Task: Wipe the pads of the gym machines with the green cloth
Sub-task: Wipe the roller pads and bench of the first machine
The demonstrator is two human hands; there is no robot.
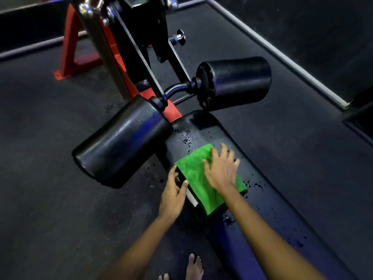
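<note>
Your right hand (221,168) is lying flat on the green cloth (198,179), fingers straight and spread, pressing it onto the long black bench pad (268,178). The cloth is sitting across the pad near its far end, draping a little over the pad's left edge. Your left hand (173,194) is resting against that left edge just beside the cloth, fingers loosely extended and touching the side of the pad, with nothing held in them. Droplets of liquid (186,138) are sitting on the pad just beyond the cloth, and more to the right of it. Two black roller pads (121,142) are standing at the far end of the bench, one left and one right (240,81), mounted on a red and black frame (70,55). Your bare foot (193,267) is showing on the dark floor (50,199) near you.
</note>
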